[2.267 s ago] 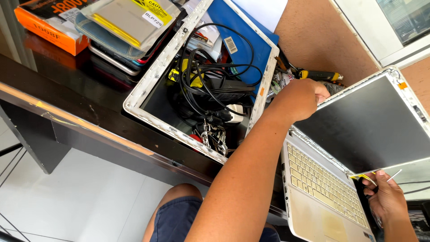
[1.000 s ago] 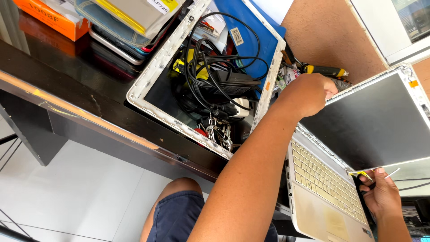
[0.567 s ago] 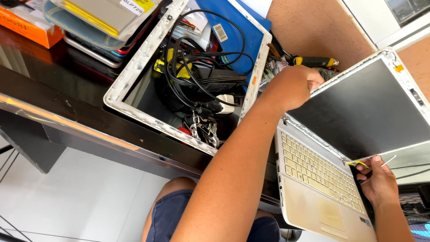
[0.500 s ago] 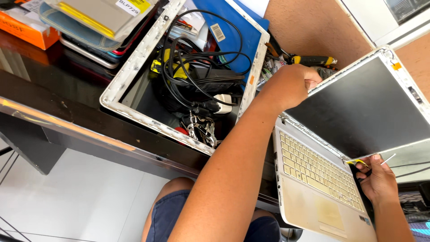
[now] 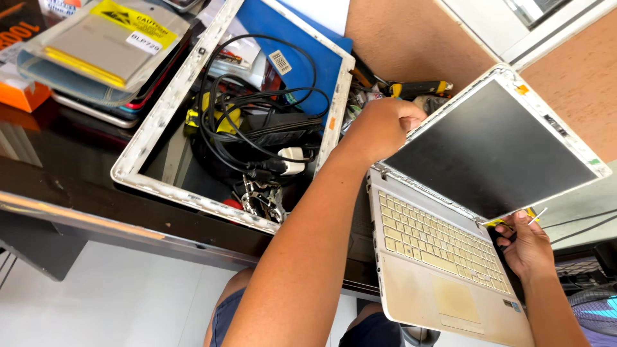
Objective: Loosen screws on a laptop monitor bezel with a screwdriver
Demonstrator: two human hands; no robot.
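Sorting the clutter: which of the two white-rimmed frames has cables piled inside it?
The loose white frame lying flat on the dark desk; black cables fill its opening. The other rims the laptop screen, gripped by the left hand.

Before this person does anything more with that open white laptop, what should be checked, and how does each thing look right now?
1. Left hand steadying the laptop at the screen's upper-left corner: ok.
2. Right hand at the screen's lower-right corner, pinching a thin stick-like tool: ok.
3. Laptop base fully supported: not ok, its front hangs past the dark desk edge.
4. Screen glass undamaged: cannot tell, it is dark.
5. Cables kept away from the laptop: ok, they lie in the white tray.
6. Hinge condition: cannot tell.
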